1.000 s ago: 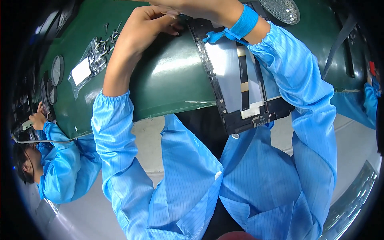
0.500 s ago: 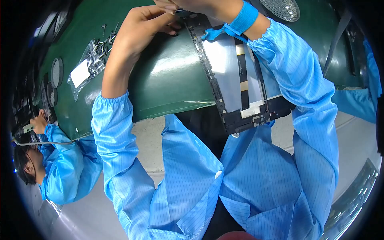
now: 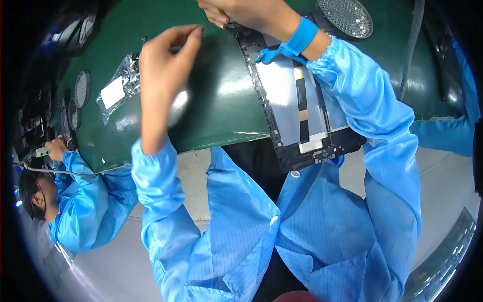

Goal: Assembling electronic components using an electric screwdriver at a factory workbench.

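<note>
Green matting covered the workbench [image 3: 221, 100] where a worker in a blue striped smock bent over an opened flat device. The device, a black-framed panel [image 3: 302, 108] with silver shielding and a dark strip running down its middle, lay on the right half of the mat, its near end hanging just over the bench's near edge.

The left hand [image 3: 163, 68] was raised over the mat to the left of the panel, fingers loosely curled with thumb and forefinger nearly meeting; nothing could be seen between them, and the hand touched neither mat nor panel. The right hand [image 3: 246, 12] reached to the panel's far left corner, closed around a small dark part that was mostly hidden by the fingers, so what it gripped could not be told. A blue wrist strap [image 3: 301, 36] circled that wrist, its tail lying on the panel's far end.

A clear plastic bag [image 3: 118, 90] with a white label lay on the mat, left of the raised hand. A round perforated metal disc [image 3: 347, 17] sat at the far right. At the left edge, a co-worker [image 3: 65, 201] in a matching blue smock leaned over the same bench.
</note>
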Demonstrator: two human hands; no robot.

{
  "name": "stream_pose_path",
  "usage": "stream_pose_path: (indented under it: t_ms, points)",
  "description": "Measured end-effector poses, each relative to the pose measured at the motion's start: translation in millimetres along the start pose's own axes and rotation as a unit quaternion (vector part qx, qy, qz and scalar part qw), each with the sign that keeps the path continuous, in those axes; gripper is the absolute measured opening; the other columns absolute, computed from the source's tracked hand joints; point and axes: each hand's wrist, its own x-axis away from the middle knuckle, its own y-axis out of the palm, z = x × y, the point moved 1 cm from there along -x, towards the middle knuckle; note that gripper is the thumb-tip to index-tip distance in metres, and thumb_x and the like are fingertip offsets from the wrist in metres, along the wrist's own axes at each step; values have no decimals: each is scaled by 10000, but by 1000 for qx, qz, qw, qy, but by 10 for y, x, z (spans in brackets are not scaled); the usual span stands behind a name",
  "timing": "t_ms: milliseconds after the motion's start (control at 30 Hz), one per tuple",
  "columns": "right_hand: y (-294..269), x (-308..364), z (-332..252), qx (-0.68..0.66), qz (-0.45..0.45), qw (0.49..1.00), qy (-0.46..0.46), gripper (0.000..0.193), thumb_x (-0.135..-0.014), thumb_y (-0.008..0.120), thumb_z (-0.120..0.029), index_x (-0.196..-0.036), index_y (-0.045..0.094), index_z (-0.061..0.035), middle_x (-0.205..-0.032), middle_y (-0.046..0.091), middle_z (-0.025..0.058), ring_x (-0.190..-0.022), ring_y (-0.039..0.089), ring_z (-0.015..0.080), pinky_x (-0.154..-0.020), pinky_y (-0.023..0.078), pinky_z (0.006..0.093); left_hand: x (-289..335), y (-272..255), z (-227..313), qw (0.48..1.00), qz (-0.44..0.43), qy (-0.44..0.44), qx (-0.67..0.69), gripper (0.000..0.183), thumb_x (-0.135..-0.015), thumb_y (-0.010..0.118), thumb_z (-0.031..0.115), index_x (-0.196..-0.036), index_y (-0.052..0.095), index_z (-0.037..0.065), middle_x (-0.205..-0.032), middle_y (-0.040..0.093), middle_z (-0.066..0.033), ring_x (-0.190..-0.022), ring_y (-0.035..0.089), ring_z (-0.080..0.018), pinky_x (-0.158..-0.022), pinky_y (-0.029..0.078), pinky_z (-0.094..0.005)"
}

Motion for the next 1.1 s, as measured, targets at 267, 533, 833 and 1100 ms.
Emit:
stream_pose_path:
  t_ms: [267, 533, 833, 1100]
  points:
    - [-146, -69, -424, 3, 39, 999, 37, 322, -884, 735, -208, -1066, 646, 43, -666, 649, 50, -511, 610, 83, -398, 434, 219, 1434, 488, 1156, 966, -164, 145, -136, 927, -569, 855, 597, -1295, 609, 78, -1361, 463, -289, -1152, 546, -482, -959, 450, -590]
    - [-761, 151, -850, -38, 129, 991, 11, 348, -837, 724, -96, -1137, 612, 42, -635, 568, -2, -436, 494, 72, -402, 371, 214, 892, 232, 672, 977, -133, 137, -95, 778, -723, 829, 353, -1351, 524, 9, -1408, 401, -361, -1181, 537, -516, -951, 503, -477]
    - [-1667, 243, -581, 109, 202, 973, 1, 233, -918, 615, -121, -1060, 655, 60, -522, 409, -21, -407, 392, 80, -414, 357, 261, -975, 413, -341, 952, -64, 197, -224, 631, -917, 665, 285, -1384, 429, -67, -1458, 331, -360, -1319, 390, -501, -1048, 422, -459]
    - [-2337, 380, -703, 41, 309, 950, -22, 203, -894, 574, -38, -1042, 649, 78, -518, 378, -15, -402, 383, 96, -416, 365, 277, -2241, 471, -884, 953, -115, 155, -235, 651, -967, 584, 356, -1447, 365, -26, -1534, 240, -306, -1406, 314, -410, -1139, 320, -398]
